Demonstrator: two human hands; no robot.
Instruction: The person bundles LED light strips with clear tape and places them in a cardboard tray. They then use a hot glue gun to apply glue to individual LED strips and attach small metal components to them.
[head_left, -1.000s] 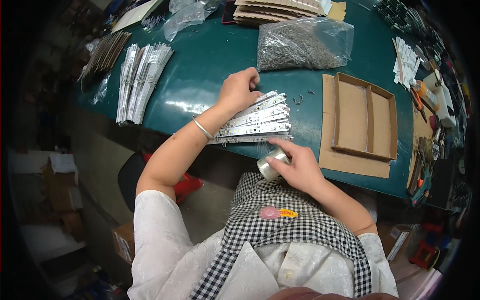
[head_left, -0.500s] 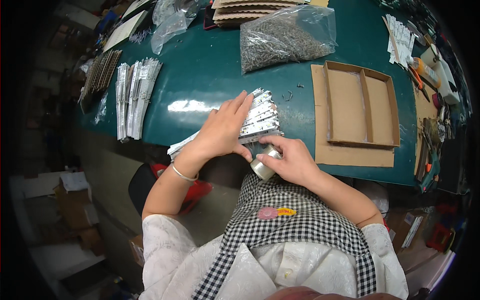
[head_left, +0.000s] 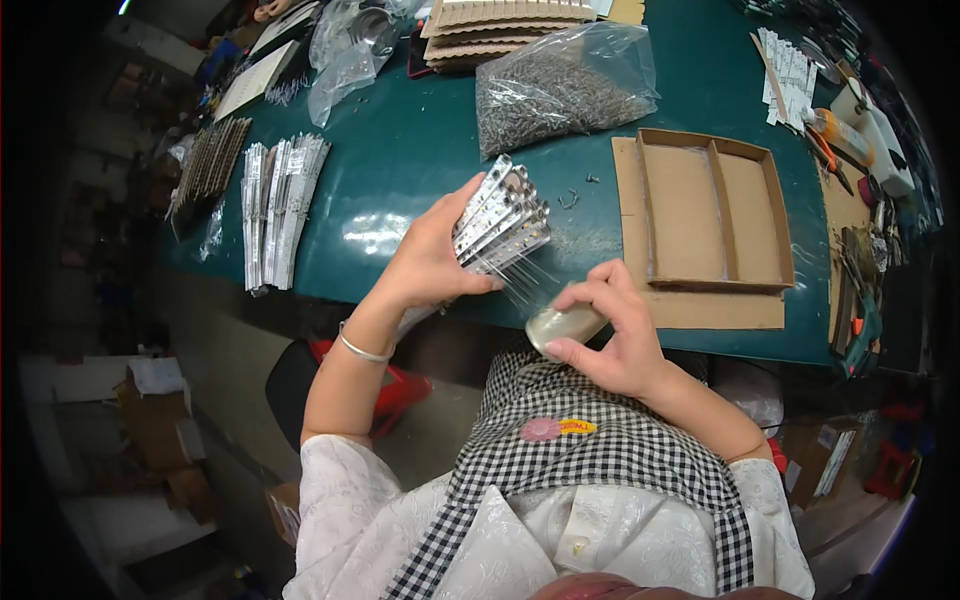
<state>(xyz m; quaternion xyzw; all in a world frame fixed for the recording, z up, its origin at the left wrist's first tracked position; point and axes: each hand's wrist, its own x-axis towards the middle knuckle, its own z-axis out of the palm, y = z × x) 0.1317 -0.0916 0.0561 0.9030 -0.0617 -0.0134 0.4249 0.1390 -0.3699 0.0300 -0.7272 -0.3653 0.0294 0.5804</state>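
Observation:
My left hand (head_left: 430,255) is closed around a bundle of narrow silver-white strips (head_left: 503,215), which look like LED light strips with small yellowish dots. The bundle is tilted up at its far end, over the front edge of the table. In my right hand (head_left: 622,335) is a small, pale, shiny roll (head_left: 560,326), gripped between thumb and fingers. Thin, clear film (head_left: 522,280) runs taut from the roll to the bundle. The near end of the bundle is mostly hidden by my left hand and wrist.
Tied strip bundles (head_left: 282,210) lie at the left on the green table (head_left: 380,200). A clear bag of screws (head_left: 560,95) lies ahead, with loose screws nearer. At right are a divided cardboard tray (head_left: 690,215), pliers (head_left: 828,160) and a bottle (head_left: 845,135).
My right hand has drawn the roll right and away from the bundle, stretching the film. My left hand has closed around the strips and tilted their far end up.

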